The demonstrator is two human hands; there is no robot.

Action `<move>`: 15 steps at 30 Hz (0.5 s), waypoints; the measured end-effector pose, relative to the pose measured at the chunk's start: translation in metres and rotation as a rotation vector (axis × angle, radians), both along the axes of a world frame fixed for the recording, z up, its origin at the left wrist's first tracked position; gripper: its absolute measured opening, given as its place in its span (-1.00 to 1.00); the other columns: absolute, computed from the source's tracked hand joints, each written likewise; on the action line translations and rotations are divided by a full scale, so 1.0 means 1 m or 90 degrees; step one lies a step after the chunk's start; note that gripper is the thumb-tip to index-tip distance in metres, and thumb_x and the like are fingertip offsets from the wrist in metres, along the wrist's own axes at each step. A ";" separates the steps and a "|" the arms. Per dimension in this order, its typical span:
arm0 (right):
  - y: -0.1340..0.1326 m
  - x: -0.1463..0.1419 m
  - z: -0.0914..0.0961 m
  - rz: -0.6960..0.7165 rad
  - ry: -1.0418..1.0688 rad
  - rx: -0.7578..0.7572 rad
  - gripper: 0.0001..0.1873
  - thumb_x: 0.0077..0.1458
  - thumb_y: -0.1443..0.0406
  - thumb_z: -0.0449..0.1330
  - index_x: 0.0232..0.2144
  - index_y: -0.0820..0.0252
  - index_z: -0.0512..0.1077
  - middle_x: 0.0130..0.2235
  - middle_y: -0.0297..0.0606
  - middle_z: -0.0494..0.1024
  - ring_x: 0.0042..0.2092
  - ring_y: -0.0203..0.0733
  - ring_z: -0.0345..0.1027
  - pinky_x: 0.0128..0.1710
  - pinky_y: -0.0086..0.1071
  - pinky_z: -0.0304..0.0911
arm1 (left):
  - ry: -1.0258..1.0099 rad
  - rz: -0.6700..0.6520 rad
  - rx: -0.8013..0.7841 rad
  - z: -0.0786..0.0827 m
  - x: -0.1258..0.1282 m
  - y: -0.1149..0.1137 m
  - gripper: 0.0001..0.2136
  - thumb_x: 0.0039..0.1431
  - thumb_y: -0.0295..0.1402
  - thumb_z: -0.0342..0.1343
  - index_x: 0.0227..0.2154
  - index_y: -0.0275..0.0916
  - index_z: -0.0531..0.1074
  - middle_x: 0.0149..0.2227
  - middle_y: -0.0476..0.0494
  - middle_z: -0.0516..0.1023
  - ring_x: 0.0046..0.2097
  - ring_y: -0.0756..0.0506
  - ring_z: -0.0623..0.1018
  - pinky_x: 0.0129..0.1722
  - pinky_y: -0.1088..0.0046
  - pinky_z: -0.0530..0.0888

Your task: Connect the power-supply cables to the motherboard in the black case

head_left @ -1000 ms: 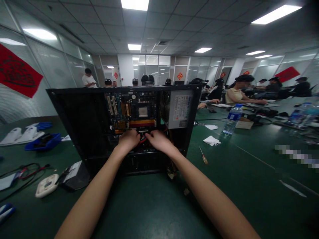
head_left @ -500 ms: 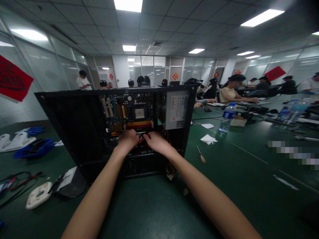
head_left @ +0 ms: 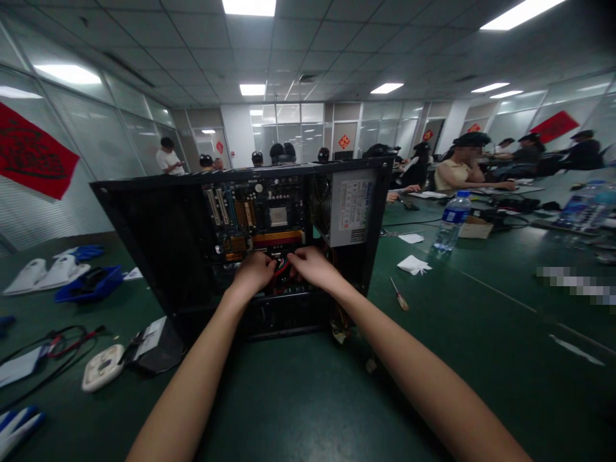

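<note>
An open black computer case [head_left: 139, 224] stands on the table, its inside facing me. Within it are a motherboard [head_left: 298, 202] with orange and red memory slots and a silver power supply [head_left: 353, 205] at the upper right. Below the slots, my left hand [head_left: 255, 273] is closed in a pinch at a bundle of thin coloured wires [head_left: 282, 264]. From the other side my right hand [head_left: 315, 266] is closed on the same wires. Both sets of fingertips are partly hidden, and the wire ends cannot be made out.
To the right lie a screwdriver [head_left: 399, 295], crumpled tissue [head_left: 414, 264] and a water bottle [head_left: 452, 221]. On the left are a blue tray [head_left: 89, 285], a white oval object [head_left: 103, 367], a dark boxy part [head_left: 156, 350] and cables [head_left: 62, 346]. Several people sit farther back.
The view has turned slightly left, so everything sits farther right in the picture. Both hands stay at the wires inside the case, with only slight shifts of the fingers.
</note>
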State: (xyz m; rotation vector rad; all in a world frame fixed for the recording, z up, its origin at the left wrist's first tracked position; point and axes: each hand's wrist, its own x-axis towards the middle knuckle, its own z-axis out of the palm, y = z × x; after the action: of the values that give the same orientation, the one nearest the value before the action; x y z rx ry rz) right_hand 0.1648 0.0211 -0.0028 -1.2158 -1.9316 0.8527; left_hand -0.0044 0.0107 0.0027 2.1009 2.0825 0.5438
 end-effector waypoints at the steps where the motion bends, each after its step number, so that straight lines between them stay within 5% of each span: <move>1: 0.001 0.000 -0.001 0.003 0.004 0.003 -0.64 0.33 0.27 0.05 -0.50 0.23 0.43 -0.50 -0.28 0.57 -0.55 -0.35 0.35 -0.52 -0.50 0.13 | 0.004 0.002 0.002 0.000 0.000 0.000 -0.65 0.30 -0.23 -0.03 -0.38 -0.25 0.63 -0.37 -0.23 0.65 -0.39 -0.09 0.51 -0.42 0.43 0.23; 15: -0.001 0.001 -0.002 0.087 0.009 0.010 -0.67 0.34 0.31 0.06 -0.49 0.22 0.38 -0.55 -0.35 0.51 -0.57 -0.37 0.32 -0.56 -0.51 0.10 | 0.080 0.005 0.003 0.006 0.006 -0.001 -0.68 0.28 -0.32 -0.05 -0.33 -0.29 0.62 -0.29 -0.32 0.66 -0.27 -0.15 0.59 -0.37 0.43 0.31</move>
State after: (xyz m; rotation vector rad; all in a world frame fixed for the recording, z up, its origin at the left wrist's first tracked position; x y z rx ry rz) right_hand 0.1660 0.0200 -0.0049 -1.0746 -2.0246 0.9119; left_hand 0.0019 0.0095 0.0087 2.1839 2.1577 0.4284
